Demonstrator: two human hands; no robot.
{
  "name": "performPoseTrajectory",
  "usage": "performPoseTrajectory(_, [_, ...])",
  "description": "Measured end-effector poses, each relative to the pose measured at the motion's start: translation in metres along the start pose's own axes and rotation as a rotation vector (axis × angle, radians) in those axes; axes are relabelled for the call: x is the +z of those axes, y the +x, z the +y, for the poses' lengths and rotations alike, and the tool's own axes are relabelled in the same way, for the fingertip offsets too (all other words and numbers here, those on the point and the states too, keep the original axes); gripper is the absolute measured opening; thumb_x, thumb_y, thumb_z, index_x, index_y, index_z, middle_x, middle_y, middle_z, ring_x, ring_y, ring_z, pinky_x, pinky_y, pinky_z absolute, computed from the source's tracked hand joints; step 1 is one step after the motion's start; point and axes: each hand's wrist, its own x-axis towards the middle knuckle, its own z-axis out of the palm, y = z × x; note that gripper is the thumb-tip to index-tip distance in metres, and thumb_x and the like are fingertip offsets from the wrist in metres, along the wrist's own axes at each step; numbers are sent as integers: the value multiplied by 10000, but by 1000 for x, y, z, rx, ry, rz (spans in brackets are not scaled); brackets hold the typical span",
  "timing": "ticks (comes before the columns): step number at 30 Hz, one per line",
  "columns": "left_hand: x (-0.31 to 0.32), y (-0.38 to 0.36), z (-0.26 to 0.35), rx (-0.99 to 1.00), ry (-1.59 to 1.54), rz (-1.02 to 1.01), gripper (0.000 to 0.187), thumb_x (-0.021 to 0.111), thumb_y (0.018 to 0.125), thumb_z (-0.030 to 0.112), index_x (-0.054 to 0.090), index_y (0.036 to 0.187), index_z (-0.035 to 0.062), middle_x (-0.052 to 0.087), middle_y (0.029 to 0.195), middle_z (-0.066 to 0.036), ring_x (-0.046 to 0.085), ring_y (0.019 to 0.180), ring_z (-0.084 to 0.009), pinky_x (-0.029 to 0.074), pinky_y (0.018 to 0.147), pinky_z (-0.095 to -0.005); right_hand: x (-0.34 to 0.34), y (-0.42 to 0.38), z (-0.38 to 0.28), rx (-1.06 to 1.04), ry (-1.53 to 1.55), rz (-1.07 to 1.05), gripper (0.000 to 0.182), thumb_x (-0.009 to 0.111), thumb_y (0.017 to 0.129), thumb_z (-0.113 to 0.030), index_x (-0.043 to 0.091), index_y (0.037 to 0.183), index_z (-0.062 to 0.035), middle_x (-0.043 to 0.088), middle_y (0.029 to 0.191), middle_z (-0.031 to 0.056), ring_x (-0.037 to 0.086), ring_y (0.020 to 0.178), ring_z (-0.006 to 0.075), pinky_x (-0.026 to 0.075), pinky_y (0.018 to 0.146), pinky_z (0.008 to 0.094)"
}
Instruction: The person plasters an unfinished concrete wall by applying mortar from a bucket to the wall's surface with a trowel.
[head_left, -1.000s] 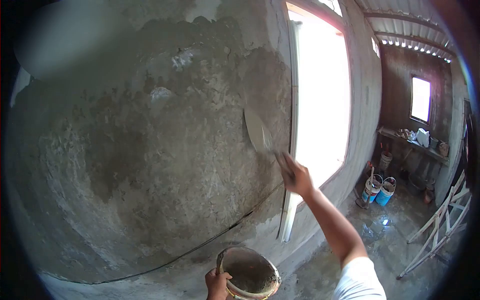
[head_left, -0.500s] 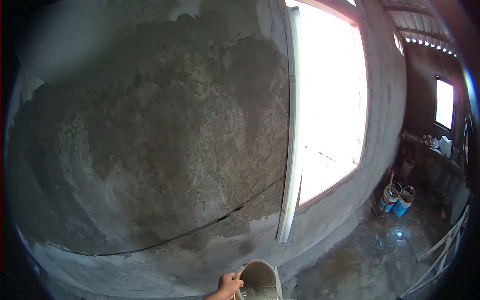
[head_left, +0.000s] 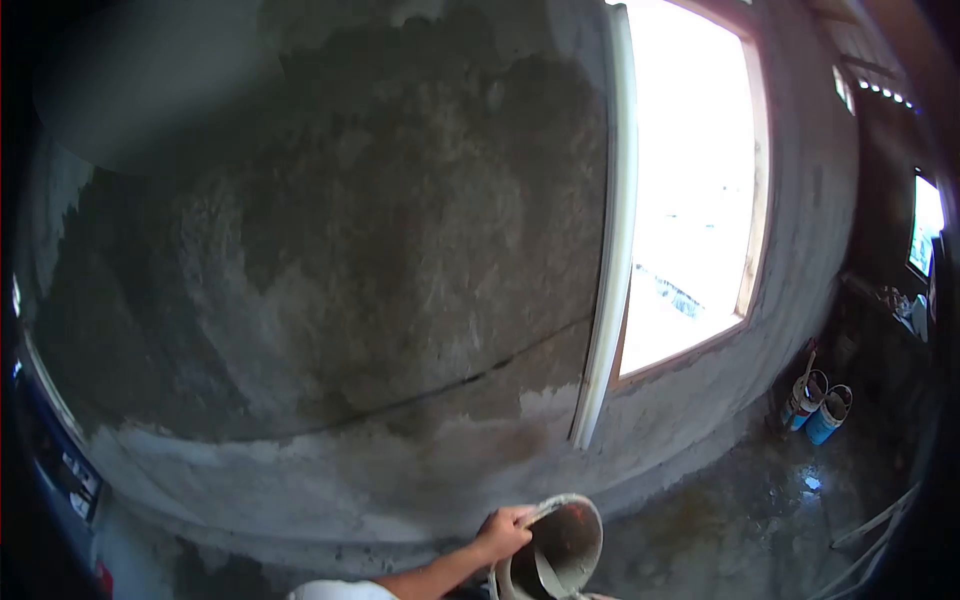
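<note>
My left hand [head_left: 503, 533] is closed on the rim of a bucket [head_left: 590, 520] at the bottom centre. The bucket tilts, and grey wet material shows inside it. A trowel-like blade [head_left: 549, 577] dips into its mouth. Of my right hand only a sliver, if anything, may show at the bottom edge, so its fingers cannot be made out. Ahead stands a wall [head_left: 400, 250] with dark, damp patches of plaster and a thin cable line across its lower part.
A long pale straightedge [head_left: 609, 240] leans upright beside the bright window opening [head_left: 690, 200]. Two buckets [head_left: 826, 417] stand on the wet floor [head_left: 700, 510] at the right. A pale wooden frame [head_left: 880, 525] is at the lower right.
The view has shifted, so the wall and window sit further right. The bucket and my left hand appear higher and further right, with more of the forearm showing. The blade now shows inside the bucket.
</note>
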Motion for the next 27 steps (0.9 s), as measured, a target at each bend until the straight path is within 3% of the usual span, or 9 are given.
performPoseTrajectory(1, [18, 15, -37, 158, -148, 38, 434, 608, 715, 69, 723, 1132, 92, 734, 960, -107, 685, 901, -222, 522, 824, -357, -1, 11, -15, 208, -362, -44, 491, 694, 924, -163, 588, 1362, 29, 686, 1214, 78, 592, 1107, 156, 458, 974, 332])
performPoseTrajectory(2, [19, 22, -46, 269, -244, 44, 436, 612, 701, 32, 724, 1121, 66, 731, 1047, -125, 690, 970, -260, 523, 879, -349, -9, 30, 31, -272, -787, 141, 370, 763, 782, -175, 725, 1146, -118, 700, 821, 125, 677, 738, 293, 518, 703, 420])
performPoseTrajectory(4, [-5, 18, -14, 329, -108, -37, 507, 576, 736, -87, 675, 1227, -15, 645, 1254, -79, 569, 1216, -173, 430, 1056, -299, 6, 31, 7, -88, -1111, 183, 429, 758, 729, -240, 689, 1137, -126, 661, 935, 143, 661, 921, 369, 530, 789, 485])
performPoseTrajectory(7, [-17, 11, 22, 436, -181, 37, 410, 597, 695, 3, 718, 1086, 20, 710, 995, -145, 675, 976, -225, 515, 917, -325, 15, 29, -14, -231, -1160, 212, 505, 701, 787, -170, 580, 1278, -159, 658, 928, 129, 664, 911, 351, 517, 747, 499])
performPoseTrajectory(11, [-37, 5, 20, 149, -46, -63, 261, 599, 670, 14, 683, 911, -39, 567, 680, -62, 515, 647, -129, 465, 635, -320, -6, 37, -42, -293, -1099, 226, 384, 697, 809, -191, 577, 1170, -140, 683, 793, 146, 680, 760, 386, 531, 683, 517])
performPoseTrajectory(16, [-48, 1, 25, 176, -74, -85, 79, 579, 684, -24, 593, 762, -20, 483, 691, 67, 429, 665, -54, 380, 598, -248, -13, 64, -67, -183, -1292, 44, 338, 696, 787, -175, 649, 1122, -161, 670, 878, 154, 687, 792, 349, 553, 700, 472])
performPoseTrajectory(23, [-66, -2, 24, 194, -12, -102, 127, 588, 673, -6, 580, 795, -38, 467, 640, -11, 461, 646, -90, 407, 600, -292, 11, 76, -118, -151, -1455, 49, 193, 711, 739, -207, 751, 928, -207, 644, 942, 102, 701, 809, 288, 569, 711, 419])
performPoseTrajectory(25, [-71, 1, 25, 199, 18, -120, 141, 584, 672, -7, 590, 809, -41, 469, 638, -23, 470, 646, -97, 413, 603, -298, 18, 82, -132, -82, -1418, -38, 175, 702, 736, -124, 710, 908, -94, 667, 918, 134, 685, 845, 330, 557, 758, 447])
performPoseTrajectory(27, [-75, 5, 25, 257, 4, -97, 151, 570, 669, 20, 589, 802, -49, 541, 715, -200, 498, 625, -215, 462, 641, -363, 23, 95, -133, -17, -1350, -84, 183, 707, 743, -122, 720, 922, -85, 685, 899, 146, 686, 836, 327, 555, 757, 440])
